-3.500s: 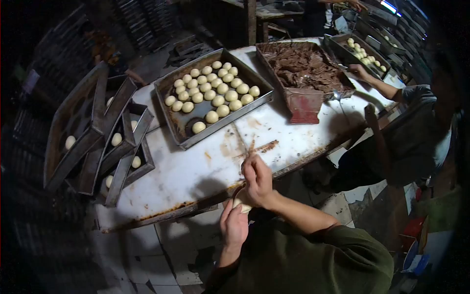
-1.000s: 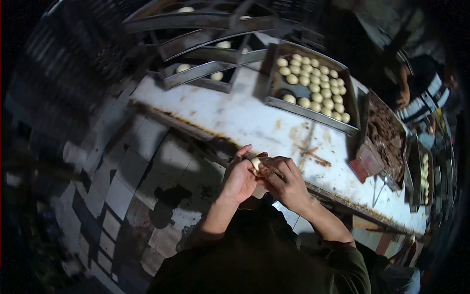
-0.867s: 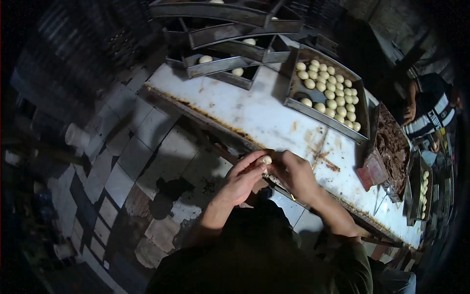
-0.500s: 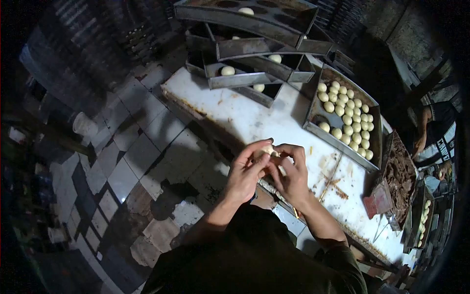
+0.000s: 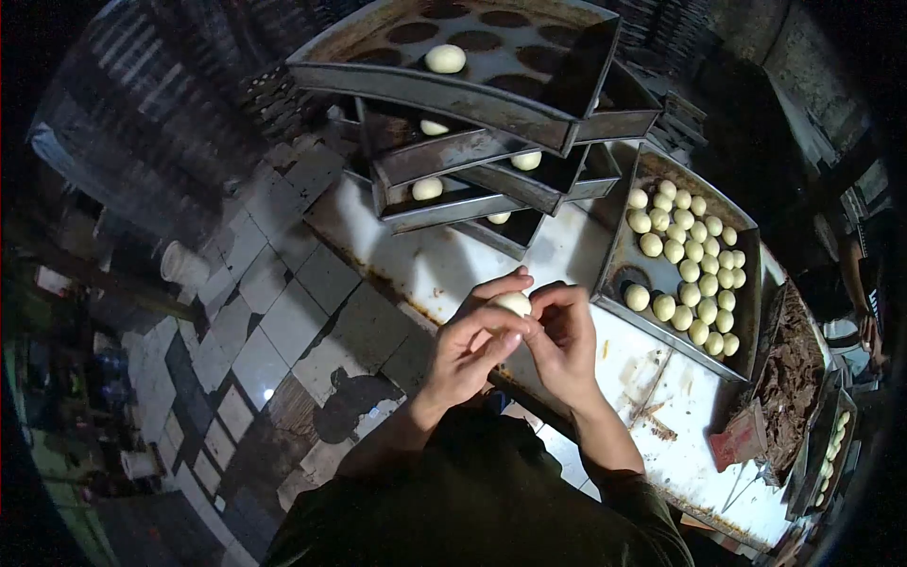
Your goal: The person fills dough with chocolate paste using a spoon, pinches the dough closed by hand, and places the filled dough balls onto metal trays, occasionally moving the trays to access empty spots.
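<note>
A pale, smooth dough ball is held up in front of my body, between the fingertips of both hands. My left hand cups it from the left with curled fingers. From the right, my right hand pinches its lower side with thumb and fingers. Part of the ball is hidden by the fingers. Beyond the hands, to the right, a metal tray carries many similar dough balls, packed mostly toward its right side.
Crisscrossed metal trays are stacked at the table's far end, several with a dough ball inside. On the white tabletop, a brown paste-like mass and a red flat piece lie right. Another person's arm shows at far right.
The dough between my fingers looked folded and uneven before; now it shows a rounder, smoother top. My view has shifted, bringing the stacked trays larger into sight.
</note>
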Demonstrator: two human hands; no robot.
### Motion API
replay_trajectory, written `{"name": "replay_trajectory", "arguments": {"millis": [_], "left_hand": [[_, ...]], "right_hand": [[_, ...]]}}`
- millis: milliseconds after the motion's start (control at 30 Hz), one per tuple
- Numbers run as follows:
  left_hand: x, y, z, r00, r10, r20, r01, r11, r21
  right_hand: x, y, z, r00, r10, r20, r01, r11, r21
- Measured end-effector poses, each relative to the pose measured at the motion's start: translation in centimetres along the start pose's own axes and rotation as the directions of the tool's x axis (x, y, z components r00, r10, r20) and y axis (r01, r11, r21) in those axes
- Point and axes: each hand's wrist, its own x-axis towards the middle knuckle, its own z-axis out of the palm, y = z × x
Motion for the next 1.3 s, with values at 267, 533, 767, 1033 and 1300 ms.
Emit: {"name": "replay_trajectory", "arguments": {"millis": [267, 533, 767, 1033, 1300], "left_hand": [[4.1, -0.5, -1.9, 0.888, -0.367, -0.277, 0.269, 0.903, -0.334], [6.8, 1.7, -9.7, 0.976, 0.214, 0.042, -0.217, 0.929, 0.301], [10.6, 4.3, -17.0, 0.999, 0.017, -0.045, -0.019, 0.999, -0.027], [17.5, 5.2, -22.9, 0.93, -0.242, 0.276, 0.362, 0.476, -0.801], [13.5, 3.6, -25.8, 0.734, -0.103, 0.671, 0.646, 0.411, -0.644]], "right_hand": [[2.3, 0.0, 2.4, 0.907, -0.339, 0.25, 0.415, 0.616, -0.67], [6.6, -0.3, 8.8, 0.944, -0.255, 0.211, 0.326, 0.826, -0.46], [12.8, 0.5, 17.4, 0.731, -0.595, 0.334, 0.582, 0.288, -0.761], [21.1, -0.2, 23.0, 0.77, -0.358, 0.528, 0.605, 0.145, -0.783], [37.3, 4.7, 23.4, 0.883, 0.392, 0.259, 0.163, 0.262, -0.951]]}}
